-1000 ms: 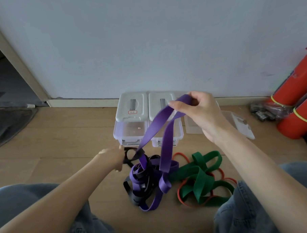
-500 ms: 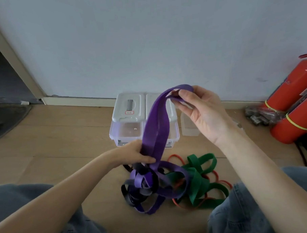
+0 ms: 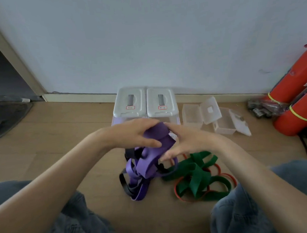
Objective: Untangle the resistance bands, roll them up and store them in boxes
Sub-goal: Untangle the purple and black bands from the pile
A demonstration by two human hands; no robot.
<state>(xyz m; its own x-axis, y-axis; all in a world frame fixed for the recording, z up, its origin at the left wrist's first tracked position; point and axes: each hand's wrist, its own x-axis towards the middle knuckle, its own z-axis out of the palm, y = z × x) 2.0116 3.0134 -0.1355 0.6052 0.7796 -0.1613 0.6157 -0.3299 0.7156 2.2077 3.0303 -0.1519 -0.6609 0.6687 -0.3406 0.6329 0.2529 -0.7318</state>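
A wide purple band (image 3: 156, 137) is bunched between both my hands above the floor. My left hand (image 3: 132, 135) grips its top fold, thumb across the front. My right hand (image 3: 185, 141) holds the same fold from the right, fingers partly hidden behind it. Below, the purple band hangs tangled with a black band (image 3: 125, 184). A green band (image 3: 195, 174) and a thin red band (image 3: 220, 168) lie tangled on the floor at the right. Two lidded white boxes (image 3: 130, 103) (image 3: 160, 102) stand against the wall.
Small clear plastic cases (image 3: 191, 114) (image 3: 225, 122) lie open right of the boxes. Two red fire extinguishers (image 3: 296, 99) lean at the far right beside a bag of metal parts (image 3: 259, 106). A dark mat (image 3: 6, 115) lies at the left doorway. My knees flank the bands.
My right hand came down from high over the boxes to meet my left hand. The long purple loop is now gathered into a bunch between both hands.
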